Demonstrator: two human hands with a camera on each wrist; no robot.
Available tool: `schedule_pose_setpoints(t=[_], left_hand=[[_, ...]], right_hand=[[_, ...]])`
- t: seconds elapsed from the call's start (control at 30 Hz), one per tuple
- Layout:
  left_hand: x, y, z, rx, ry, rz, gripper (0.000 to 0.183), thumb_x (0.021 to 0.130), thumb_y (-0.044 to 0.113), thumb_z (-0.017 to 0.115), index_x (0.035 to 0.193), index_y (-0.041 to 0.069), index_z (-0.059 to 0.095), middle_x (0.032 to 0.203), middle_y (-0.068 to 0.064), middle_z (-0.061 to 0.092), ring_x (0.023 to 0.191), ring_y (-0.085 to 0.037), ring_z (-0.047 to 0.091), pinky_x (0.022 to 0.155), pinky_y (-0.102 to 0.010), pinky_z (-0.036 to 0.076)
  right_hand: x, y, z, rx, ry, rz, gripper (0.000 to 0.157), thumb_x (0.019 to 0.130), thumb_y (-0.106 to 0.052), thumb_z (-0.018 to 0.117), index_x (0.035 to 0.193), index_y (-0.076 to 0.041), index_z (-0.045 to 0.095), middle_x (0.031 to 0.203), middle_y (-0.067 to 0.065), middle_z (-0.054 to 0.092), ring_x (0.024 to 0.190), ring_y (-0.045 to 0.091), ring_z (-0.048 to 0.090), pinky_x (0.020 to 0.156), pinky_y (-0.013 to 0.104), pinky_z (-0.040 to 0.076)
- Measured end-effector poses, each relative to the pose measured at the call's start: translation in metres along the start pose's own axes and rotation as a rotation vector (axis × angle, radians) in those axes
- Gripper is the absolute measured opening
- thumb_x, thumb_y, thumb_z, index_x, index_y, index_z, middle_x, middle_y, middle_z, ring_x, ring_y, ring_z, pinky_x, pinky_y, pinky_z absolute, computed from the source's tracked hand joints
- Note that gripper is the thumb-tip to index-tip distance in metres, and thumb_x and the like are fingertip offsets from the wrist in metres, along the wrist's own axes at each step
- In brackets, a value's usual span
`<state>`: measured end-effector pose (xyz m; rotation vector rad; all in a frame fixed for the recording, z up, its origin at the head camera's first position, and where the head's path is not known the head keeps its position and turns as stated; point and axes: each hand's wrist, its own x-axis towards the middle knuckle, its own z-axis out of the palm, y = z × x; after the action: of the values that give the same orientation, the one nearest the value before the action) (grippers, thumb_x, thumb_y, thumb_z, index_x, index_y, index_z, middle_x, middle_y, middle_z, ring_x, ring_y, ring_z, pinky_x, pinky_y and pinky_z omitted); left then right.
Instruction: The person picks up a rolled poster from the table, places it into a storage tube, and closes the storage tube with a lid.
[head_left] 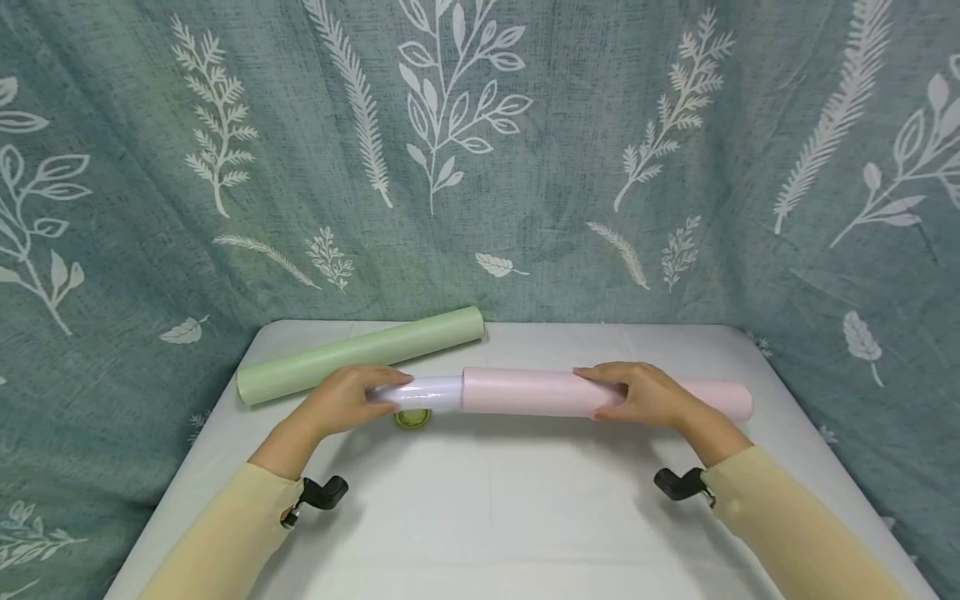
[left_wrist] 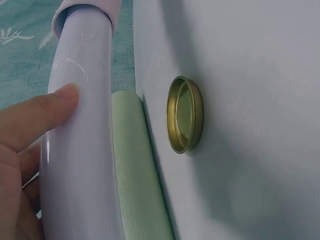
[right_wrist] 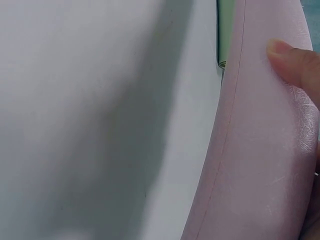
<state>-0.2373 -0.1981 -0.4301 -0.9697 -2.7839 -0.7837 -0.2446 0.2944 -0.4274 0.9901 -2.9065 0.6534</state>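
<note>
A pink tube (head_left: 525,392) lies level above the white table, gripped near its middle by my right hand (head_left: 645,400). From its left end sticks out a glossy lilac roll (head_left: 438,392), partly inside the tube. My left hand (head_left: 348,400) holds the lilac roll near its outer end, thumb on the near side. In the left wrist view the roll (left_wrist: 82,130) enters the open mouth of the pink tube (left_wrist: 114,15). The right thumb presses the pink tube (right_wrist: 260,125) in the right wrist view. How far the roll reaches inside is hidden.
A green tube (head_left: 360,354) lies slanted at the back left of the table (head_left: 487,517). A round gold cap (left_wrist: 185,115) rests on the table below the lilac roll. A leaf-patterned teal curtain (head_left: 555,167) hangs behind and at both sides.
</note>
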Motion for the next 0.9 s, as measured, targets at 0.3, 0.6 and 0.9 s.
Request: schedule_pose_setpoints(t=[0.3, 0.6, 0.9], left_hand=[[0.006, 0.001, 0.001, 0.024, 0.019, 0.012, 0.044, 0.085, 0.025, 0.082, 0.127, 0.022, 0.072, 0.127, 0.002, 0.069, 0.111, -0.021, 0.066, 0.087, -0.042, 0.055], [0.014, 0.003, 0.006, 0.037, 0.082, 0.013, 0.041, 0.083, 0.026, 0.084, 0.122, 0.018, 0.074, 0.122, 0.001, 0.071, 0.111, -0.023, 0.067, 0.09, -0.044, 0.054], [0.023, 0.008, 0.015, 0.004, 0.146, 0.041, 0.041, 0.08, 0.024, 0.087, 0.118, 0.018, 0.076, 0.118, 0.002, 0.073, 0.111, -0.024, 0.067, 0.092, -0.044, 0.054]], right_hand=[[0.004, -0.005, 0.003, 0.013, 0.009, -0.003, 0.069, 0.081, -0.047, 0.083, 0.143, -0.031, 0.058, 0.135, 0.001, 0.064, 0.121, 0.027, 0.061, 0.093, 0.048, 0.051], [0.008, -0.01, 0.005, 0.037, -0.005, 0.014, 0.069, 0.081, -0.048, 0.082, 0.143, -0.031, 0.058, 0.136, 0.001, 0.063, 0.123, 0.028, 0.059, 0.095, 0.049, 0.05], [0.011, -0.013, 0.008, 0.033, 0.0, 0.011, 0.069, 0.08, -0.046, 0.083, 0.142, -0.03, 0.059, 0.134, 0.0, 0.064, 0.121, 0.026, 0.061, 0.093, 0.047, 0.051]])
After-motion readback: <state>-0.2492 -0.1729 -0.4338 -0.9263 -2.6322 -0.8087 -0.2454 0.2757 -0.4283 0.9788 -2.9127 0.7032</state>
